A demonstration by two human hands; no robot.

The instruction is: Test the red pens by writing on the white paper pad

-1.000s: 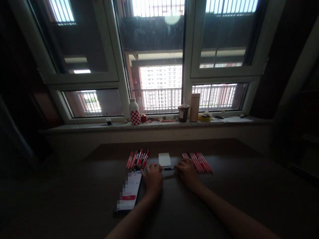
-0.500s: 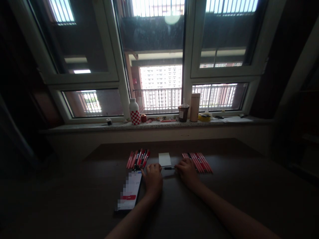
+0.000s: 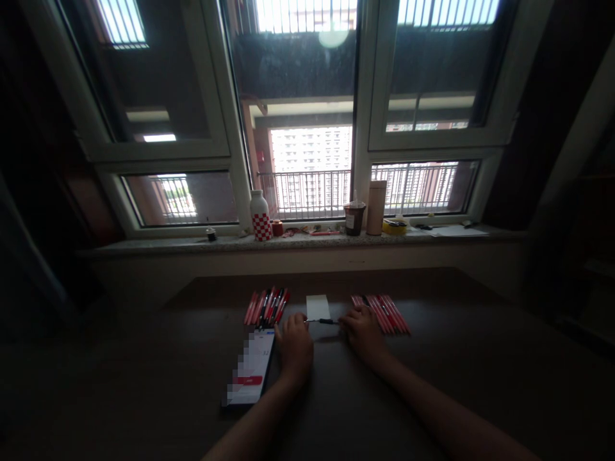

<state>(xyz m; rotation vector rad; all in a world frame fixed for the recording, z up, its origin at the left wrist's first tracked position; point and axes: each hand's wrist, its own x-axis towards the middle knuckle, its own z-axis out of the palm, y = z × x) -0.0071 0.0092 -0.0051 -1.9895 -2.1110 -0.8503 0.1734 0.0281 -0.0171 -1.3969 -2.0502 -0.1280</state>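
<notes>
The pen (image 3: 328, 321) spans the gap between the left hand (image 3: 295, 346) and right hand (image 3: 364, 331), near the white paper (image 3: 318, 306) on the desk (image 3: 331, 397). Compared with half a second ago, the gap is slightly wider and more of the pale shaft shows. The fingers of both hands appear to pinch its ends, so it seems under two-handed control, apart from the left-side row of pens (image 3: 267, 307).

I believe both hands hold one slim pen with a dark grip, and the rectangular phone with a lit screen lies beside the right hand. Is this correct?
Not quite: the head view shows the rectangular phone with a lit screen beside the left hand, not the right hand. Both hands hold the slim pen with a dark grip.
</notes>
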